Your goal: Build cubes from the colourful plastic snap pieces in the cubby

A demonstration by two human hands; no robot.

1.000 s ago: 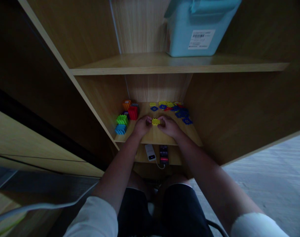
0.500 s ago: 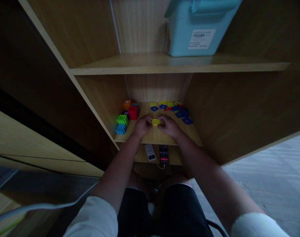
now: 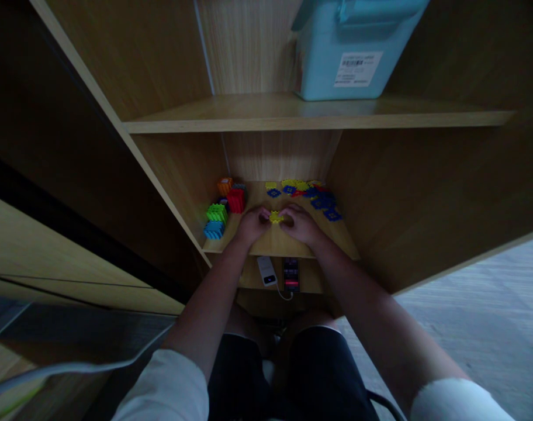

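Observation:
A small yellow toothed building piece (image 3: pixel 275 217) is pinched between my two hands over the middle shelf (image 3: pixel 277 241). My left hand (image 3: pixel 253 225) grips its left edge with thumb and fingers. On the opposite edge, my right hand (image 3: pixel 300 224) closes its fingertips. Behind my right hand lie loose flat pieces: yellow ones (image 3: pixel 289 183), blue ones (image 3: pixel 323 201) and a few red ones (image 3: pixel 298 193). Left of my left hand stand stacks of such pieces, among them red (image 3: pixel 236 200), green (image 3: pixel 217 213), blue (image 3: pixel 214 230) and orange (image 3: pixel 225 186).
On the upper shelf (image 3: pixel 249 111) sits a light blue lidded bin (image 3: pixel 336 58) with a white label. A white power bank (image 3: pixel 267 271) and a phone (image 3: pixel 291 275), joined by a cable, lie on the lower ledge. Wooden side panels (image 3: pixel 415 193) enclose the shelf.
The yellow piece has tilted slightly between my fingers, so more of its toothed outline shows. Both hands stay nearly in place; the stacks and loose pieces are unchanged.

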